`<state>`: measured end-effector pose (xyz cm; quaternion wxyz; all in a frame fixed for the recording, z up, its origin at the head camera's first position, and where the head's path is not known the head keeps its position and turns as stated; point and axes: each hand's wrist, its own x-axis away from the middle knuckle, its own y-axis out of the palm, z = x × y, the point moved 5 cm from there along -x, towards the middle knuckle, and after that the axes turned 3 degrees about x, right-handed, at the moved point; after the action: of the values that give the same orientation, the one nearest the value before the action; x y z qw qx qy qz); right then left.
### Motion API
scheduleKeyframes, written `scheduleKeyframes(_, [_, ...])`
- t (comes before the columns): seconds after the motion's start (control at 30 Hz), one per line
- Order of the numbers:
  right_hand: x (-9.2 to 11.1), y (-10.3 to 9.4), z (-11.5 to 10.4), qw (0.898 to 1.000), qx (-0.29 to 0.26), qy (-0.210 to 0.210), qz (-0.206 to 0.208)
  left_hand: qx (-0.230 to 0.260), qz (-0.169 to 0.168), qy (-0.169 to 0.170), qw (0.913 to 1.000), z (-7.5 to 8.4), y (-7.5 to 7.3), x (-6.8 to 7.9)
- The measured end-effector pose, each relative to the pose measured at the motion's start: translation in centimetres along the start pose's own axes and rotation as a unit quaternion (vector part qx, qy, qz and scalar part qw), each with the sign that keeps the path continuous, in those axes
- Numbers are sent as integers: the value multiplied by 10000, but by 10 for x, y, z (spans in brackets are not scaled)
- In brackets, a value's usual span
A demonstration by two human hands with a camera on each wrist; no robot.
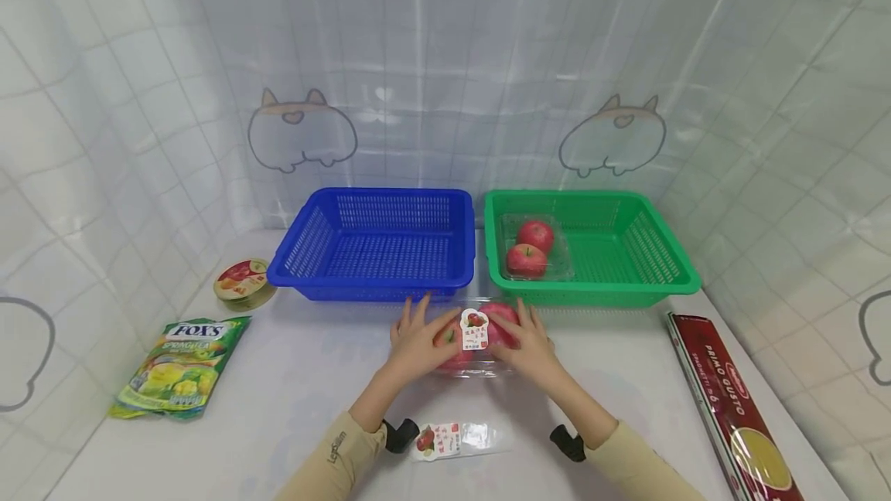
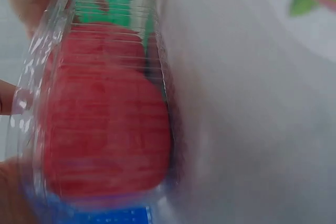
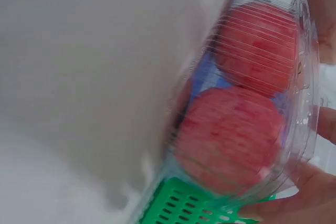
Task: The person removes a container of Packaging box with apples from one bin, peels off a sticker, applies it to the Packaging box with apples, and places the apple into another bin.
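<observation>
A clear plastic box (image 1: 479, 366) of red apples sits in front of the two baskets, with a white apple sticker (image 1: 476, 331) on its lid. My left hand (image 1: 414, 342) grips the box's left end and my right hand (image 1: 532, 346) its right end. Both thumbs lie on the lid beside the sticker, while the other fingers reach over toward the far side. Red apples (image 2: 107, 129) show through the ridged wall in the left wrist view, and two apples (image 3: 231, 140) in the right wrist view. Nearer me lies a clear strip with another apple sticker (image 1: 438, 441).
Behind stand a blue basket (image 1: 390, 292) and a green basket (image 1: 592, 296); the green one holds another clear box (image 1: 564, 265) with two apples. A round tin (image 1: 244, 284) and a FOX'S candy bag (image 1: 182, 366) lie left, a red spaghetti box (image 1: 734, 408) right.
</observation>
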<state>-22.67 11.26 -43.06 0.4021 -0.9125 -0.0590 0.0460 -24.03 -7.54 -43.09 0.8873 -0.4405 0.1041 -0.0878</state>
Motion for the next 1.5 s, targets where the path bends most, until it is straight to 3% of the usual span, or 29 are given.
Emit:
scheduleKeyframes(0.13, [8,2,10,9915,-1248,256,-260,561,-94,-191,9982,-11,2,8])
scheduleKeyframes(0.27, [12,5,18,9653,-2492,613,-491,1432,-121,-467,9885,-21,6,10])
scheduleKeyframes(0.33, [12,7,19,9536,-2875,721,-536,2153,-213,-583,9746,-25,10,9])
scheduleKeyframes(0.4, [12,8,19,9460,-3107,762,-520,2883,-340,-729,9542,-28,15,8])
scheduleKeyframes(0.5, [11,11,20,9404,-3287,741,-458,3574,-476,-983,9275,-31,19,7])
scheduleKeyframes(0.63, [10,14,20,9368,-3383,770,-447,3666,-437,-1226,9212,-31,20,9])
scheduleKeyframes(0.93, [15,16,16,9287,-3538,925,-621,3913,-281,-1192,9121,-20,20,17])
scheduleKeyframes(1.13, [22,12,9,9290,-3505,996,-646,4117,-209,-1260,9023,-17,16,26])
scheduleKeyframes(1.3, [26,5,6,9334,-3373,1162,-393,4234,-68,-1186,8981,-11,10,30])
scheduleKeyframes(1.5, [27,-4,8,9324,-3442,1052,-322,4492,-21,-1346,8832,-8,5,38])
